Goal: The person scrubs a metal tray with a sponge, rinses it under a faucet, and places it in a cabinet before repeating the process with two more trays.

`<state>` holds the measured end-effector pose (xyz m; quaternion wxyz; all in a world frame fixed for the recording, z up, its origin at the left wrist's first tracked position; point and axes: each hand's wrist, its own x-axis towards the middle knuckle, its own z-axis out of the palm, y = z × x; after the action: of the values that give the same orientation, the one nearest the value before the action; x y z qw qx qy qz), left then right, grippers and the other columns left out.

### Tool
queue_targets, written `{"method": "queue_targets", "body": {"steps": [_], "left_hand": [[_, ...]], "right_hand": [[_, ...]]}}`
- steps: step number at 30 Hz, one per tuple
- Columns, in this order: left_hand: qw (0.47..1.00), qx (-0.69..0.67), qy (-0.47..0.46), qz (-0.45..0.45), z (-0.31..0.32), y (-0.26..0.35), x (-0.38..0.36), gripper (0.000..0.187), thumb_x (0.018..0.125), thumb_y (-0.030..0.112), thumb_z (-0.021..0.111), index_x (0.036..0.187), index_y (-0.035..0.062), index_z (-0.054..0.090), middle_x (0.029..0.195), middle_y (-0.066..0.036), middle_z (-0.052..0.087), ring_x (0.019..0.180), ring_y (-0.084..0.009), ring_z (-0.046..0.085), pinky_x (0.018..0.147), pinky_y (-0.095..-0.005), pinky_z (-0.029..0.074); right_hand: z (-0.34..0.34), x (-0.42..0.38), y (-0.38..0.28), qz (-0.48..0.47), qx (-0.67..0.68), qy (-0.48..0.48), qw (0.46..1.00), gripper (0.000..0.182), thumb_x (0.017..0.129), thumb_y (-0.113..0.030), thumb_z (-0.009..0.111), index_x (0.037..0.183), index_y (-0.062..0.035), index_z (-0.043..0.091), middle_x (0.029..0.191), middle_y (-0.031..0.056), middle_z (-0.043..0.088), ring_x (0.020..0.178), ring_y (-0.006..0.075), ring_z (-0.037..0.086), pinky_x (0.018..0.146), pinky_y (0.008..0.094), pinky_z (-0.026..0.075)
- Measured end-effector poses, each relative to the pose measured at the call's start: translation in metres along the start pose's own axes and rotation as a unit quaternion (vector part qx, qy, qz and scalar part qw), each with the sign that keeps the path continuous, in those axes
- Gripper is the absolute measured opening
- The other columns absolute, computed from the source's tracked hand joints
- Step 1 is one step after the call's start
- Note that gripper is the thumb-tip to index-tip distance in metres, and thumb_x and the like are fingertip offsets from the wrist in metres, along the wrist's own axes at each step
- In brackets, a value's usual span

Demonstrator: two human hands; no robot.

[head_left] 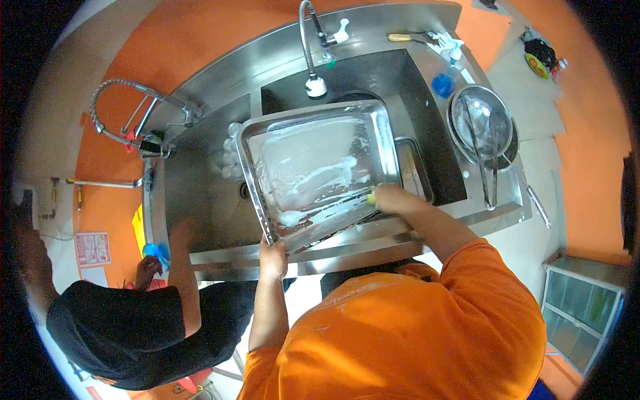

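Note:
A large rectangular metal tray point(313, 150) with white suds smeared over its inside lies tilted across the sink. My left hand point(273, 260) grips the tray's near left corner, fingers wrapped round the rim. Near the tray's right side, my right hand point(393, 199) is closed on a yellow sponge point(371, 198), of which only a small edge shows, against the soapy surface. Below and to the right of the tray, part of a smaller metal tray point(415, 167) rests in the basin.
A flexible faucet point(315, 85) hangs just beyond the tray. Strainers point(481, 120) with tongs point(492, 167) sit on the right ledge. At the left, a co-worker in black point(120, 330) reaches into the sink point(213, 213). A spray bottle point(443, 85) stands back right.

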<state>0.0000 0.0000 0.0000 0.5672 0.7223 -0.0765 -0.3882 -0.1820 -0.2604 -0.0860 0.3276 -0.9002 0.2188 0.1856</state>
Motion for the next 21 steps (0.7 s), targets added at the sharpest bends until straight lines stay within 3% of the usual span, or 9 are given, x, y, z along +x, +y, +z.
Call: {"method": "queue_targets", "body": {"steps": [4,5,6,9,13,17,18,19,21], "left_hand": [[0.996,-0.083,0.018,-0.01,0.037,0.014,-0.013,0.032,0.07,-0.001,0.043,0.102,0.004,0.046,0.073,-0.002,0.047,0.06,-0.0119,0.048,0.05,-0.0242,0.044],[0.996,-0.086,0.018,-0.016,0.038,0.016,-0.015,0.03,0.07,-0.001,0.043,0.099,0.0039,0.046,0.073,-0.003,0.047,0.06,-0.0126,0.048,0.049,-0.0244,0.044],[0.993,-0.108,0.015,-0.039,0.044,0.015,-0.016,0.033,0.07,-0.002,0.042,0.103,0.0033,0.044,0.078,-0.005,0.047,0.065,-0.0156,0.049,0.053,-0.0274,0.046],[0.982,-0.162,0.01,-0.1,0.053,0.023,-0.018,0.043,0.069,-0.003,0.038,0.112,0.0014,0.037,0.092,-0.013,0.048,0.081,-0.0243,0.053,0.064,-0.0365,0.05],[0.979,-0.188,-0.02,-0.083,0.065,0.029,-0.025,0.02,0.079,0.007,0.041,0.096,-0.0035,0.042,0.089,-0.016,0.049,0.081,-0.0291,0.054,0.063,-0.0369,0.05],[0.996,-0.049,-0.075,0.019,0.065,0.043,-0.031,0.07,0.079,0.028,0.053,0.133,0.0161,0.011,0.124,-0.019,0.03,0.108,-0.0326,0.042,0.082,-0.0443,0.044],[0.997,-0.008,-0.079,0.026,0.07,0.058,-0.038,0.081,0.078,0.04,0.055,0.136,0.0144,0.005,0.13,-0.022,0.023,0.115,-0.0351,0.034,0.093,-0.0466,0.032],[0.985,0.093,-0.03,0.146,0.07,0.056,-0.03,0.079,0.078,0.042,0.054,0.135,0.0126,0.008,0.13,-0.022,0.023,0.116,-0.0353,0.033,0.095,-0.0464,0.028],[0.881,0.286,0.071,0.37,0.066,0.051,-0.008,0.078,0.078,0.046,0.053,0.134,0.009,0.014,0.129,-0.024,0.023,0.117,-0.0357,0.031,0.1,-0.046,0.019]], "right_hand": [[0.005,-0.002,-0.051,-0.05,0.038,-0.042,0.997,0.017,0.069,-0.013,0.051,0.081,-0.0051,0.059,0.078,0.0176,0.06,0.07,0.0313,0.059,0.063,0.042,0.046],[0.023,0.01,-0.059,-0.172,0.035,-0.005,0.984,0.016,0.07,-0.015,0.051,0.084,-0.0095,0.058,0.077,0.0153,0.06,0.069,0.0315,0.058,0.063,0.0426,0.045],[0.018,0.002,-0.076,-0.218,0.066,0.027,0.973,0.018,0.071,-0.018,0.052,0.088,-0.0131,0.057,0.079,0.0138,0.06,0.072,0.0308,0.058,0.065,0.0418,0.045],[-0.017,-0.029,-0.122,-0.303,0.175,0.01,0.937,0.024,0.068,-0.019,0.06,0.088,-0.0074,0.055,0.082,0.0143,0.06,0.075,0.0316,0.059,0.066,0.0416,0.046],[-0.012,-0.045,-0.118,-0.225,-0.04,0.106,0.968,0.016,0.074,-0.014,0.053,0.089,-0.0096,0.055,0.08,0.0139,0.059,0.077,0.0337,0.059,0.064,0.0444,0.046],[-0.06,-0.07,-0.114,-0.201,-0.113,0.066,0.971,0.014,0.076,-0.015,0.05,0.088,-0.0109,0.056,0.08,0.0122,0.059,0.077,0.0319,0.059,0.064,0.0444,0.047],[-0.075,-0.073,-0.112,-0.217,-0.118,0.063,0.967,0.015,0.075,-0.016,0.052,0.088,-0.0114,0.057,0.079,0.0119,0.06,0.076,0.0312,0.059,0.063,0.0429,0.047],[-0.088,-0.073,-0.11,-0.233,-0.091,0.052,0.967,0.015,0.074,-0.019,0.054,0.087,-0.0113,0.058,0.079,0.0129,0.06,0.075,0.0305,0.059,0.062,0.0423,0.046],[-0.126,-0.079,-0.111,-0.236,-0.014,-0.006,0.972,0.017,0.071,-0.018,0.058,0.082,-0.0047,0.057,0.077,0.015,0.06,0.073,0.0302,0.059,0.063,0.0401,0.045]]}}
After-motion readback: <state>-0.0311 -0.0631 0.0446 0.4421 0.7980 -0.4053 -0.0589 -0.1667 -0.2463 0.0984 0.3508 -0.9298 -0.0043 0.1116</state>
